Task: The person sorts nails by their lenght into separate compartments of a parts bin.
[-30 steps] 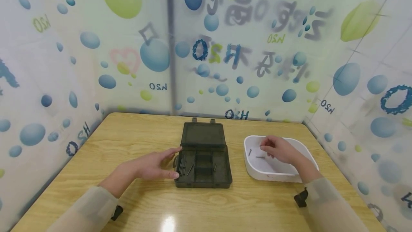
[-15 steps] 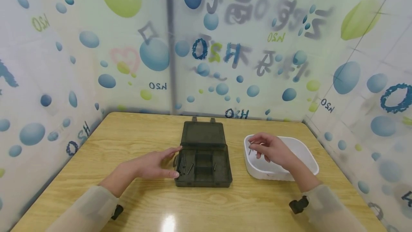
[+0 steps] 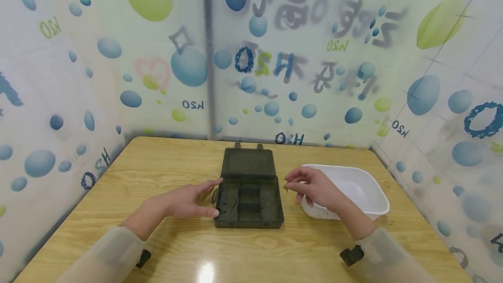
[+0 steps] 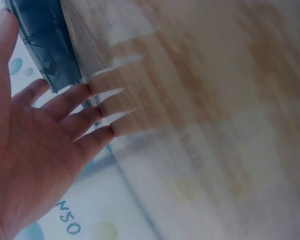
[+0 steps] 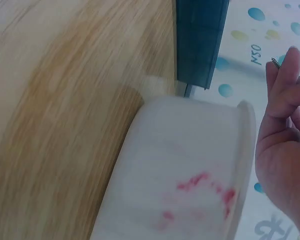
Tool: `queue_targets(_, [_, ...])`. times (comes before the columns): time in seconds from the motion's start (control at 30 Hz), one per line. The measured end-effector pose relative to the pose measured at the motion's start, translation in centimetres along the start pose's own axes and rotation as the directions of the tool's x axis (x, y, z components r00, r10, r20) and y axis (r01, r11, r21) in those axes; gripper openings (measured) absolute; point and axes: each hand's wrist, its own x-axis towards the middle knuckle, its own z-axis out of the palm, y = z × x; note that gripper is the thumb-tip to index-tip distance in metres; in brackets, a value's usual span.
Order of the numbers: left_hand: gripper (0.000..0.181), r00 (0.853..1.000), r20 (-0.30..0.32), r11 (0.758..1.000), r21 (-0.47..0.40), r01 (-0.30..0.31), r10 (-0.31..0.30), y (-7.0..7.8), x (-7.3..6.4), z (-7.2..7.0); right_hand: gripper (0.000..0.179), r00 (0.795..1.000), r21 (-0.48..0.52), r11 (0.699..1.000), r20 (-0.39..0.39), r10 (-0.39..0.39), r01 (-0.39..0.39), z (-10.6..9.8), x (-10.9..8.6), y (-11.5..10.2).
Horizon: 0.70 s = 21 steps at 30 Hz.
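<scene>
My right hand [image 3: 314, 187] pinches a small screw [image 5: 275, 62] between thumb and fingertip; in the right wrist view its threaded end pokes out. That hand hangs over the left rim of a white plastic tub [image 3: 367, 187], close to a dark see-through compartment box [image 3: 272, 218]. The box lies open, its lid [image 3: 248, 163] folded back. Several long screws [image 3: 222, 202] lie in its left compartment, and a short one [image 3: 262, 204] lies toward the right. At the box's left side rests my left hand [image 3: 188, 202], thumb and fingers spread along the edge.
Everything stands on a wooden table [image 3: 169, 248]. A patterned curtain [image 3: 271, 77] surrounds the table at the back and both sides. In the right wrist view, red smudges [image 5: 195, 182] mark the tub's outer wall.
My right hand has moved left from inside the white tub, past its left rim toward the box, with the screw in its fingertips. The left hand and box have stayed put.
</scene>
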Motion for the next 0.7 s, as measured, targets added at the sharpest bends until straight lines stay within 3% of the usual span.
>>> queue_targets(0.3, [0.101,1.0,0.002,1.0,-0.005,0.013,-0.013,0.2,0.0,0.0,0.033,0.998,0.002,1.0,0.06,0.011,-0.011,2.1,0.6,-0.3])
queue_targets(0.7, [0.102,1.0,0.002,1.0,-0.006,0.019,-0.019,0.4,0.0,0.0,0.032,0.996,-0.003,0.998,0.062,0.07,-0.07,3.4,0.9,-0.9])
